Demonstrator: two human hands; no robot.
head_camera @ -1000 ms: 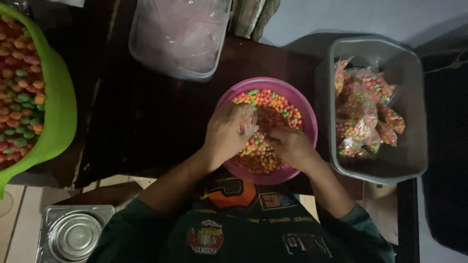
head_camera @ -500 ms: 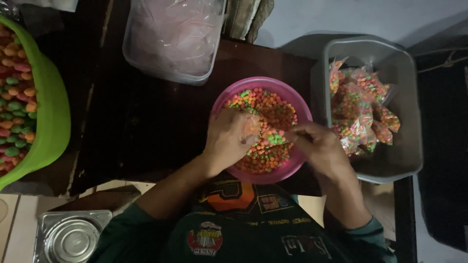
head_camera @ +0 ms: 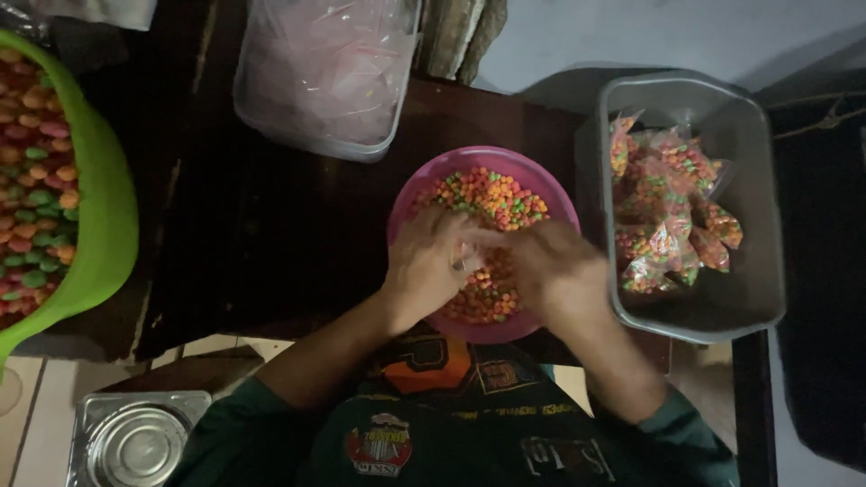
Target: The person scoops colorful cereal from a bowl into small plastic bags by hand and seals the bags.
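Working over the pink bowl (head_camera: 541, 194) of coloured candies (head_camera: 492, 194) at table centre, your left hand (head_camera: 424, 271) and right hand (head_camera: 557, 271) meet, fingers pinching a small clear bag (head_camera: 469, 257). Grey tub (head_camera: 749, 162) of filled packets (head_camera: 672, 207) sits at 3 o'clock.

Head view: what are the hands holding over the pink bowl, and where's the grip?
Left hand and right hand meet over the pink bowl on a small clear bag, pinched at its top edge; the exact finger placement is hidden.
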